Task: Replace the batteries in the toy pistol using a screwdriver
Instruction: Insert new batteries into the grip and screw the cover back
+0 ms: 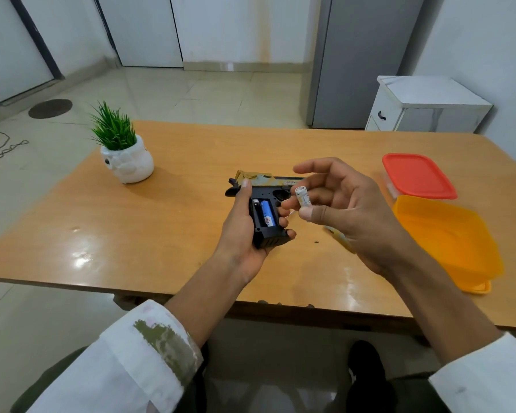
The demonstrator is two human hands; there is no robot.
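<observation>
Sleeves: your white rolled-up left cuff [149, 347], smeared with a dull green patch, lies nearest; the right cuff [486, 374] sits at the lower right corner.
Left hand: your left hand [242, 231] grips the black plastic toy pistol with a gold-patterned slide [265, 204] by its handle, fingers curled round it and thumb laid up along the rear.
Right hand: your right hand [346, 210] pinches a white cylindrical battery [303, 198] between thumb and fingertips, other fingers loosely spread, just beside the pistol.
Pistol: held above the table's middle, open battery bay facing up, a blue cylindrical battery [267, 216] lying in it.
In the way: your right hand covers the muzzle end and most of a pale yellowish object [338, 235] on the table, too blurred to identify.
Around: a translucent orange plastic container [447, 242] at the right edge; a red-lidded square plastic box [417, 175] behind it; a white ceramic pot of green artificial grass [125, 156] far left.
Surface: a glossy orange-brown wooden table [176, 234].
Room: pale tiled floor [191, 93], grey tall cabinet [364, 61], small white drawer unit [426, 105], a thin cable [0, 147] on the floor.
</observation>
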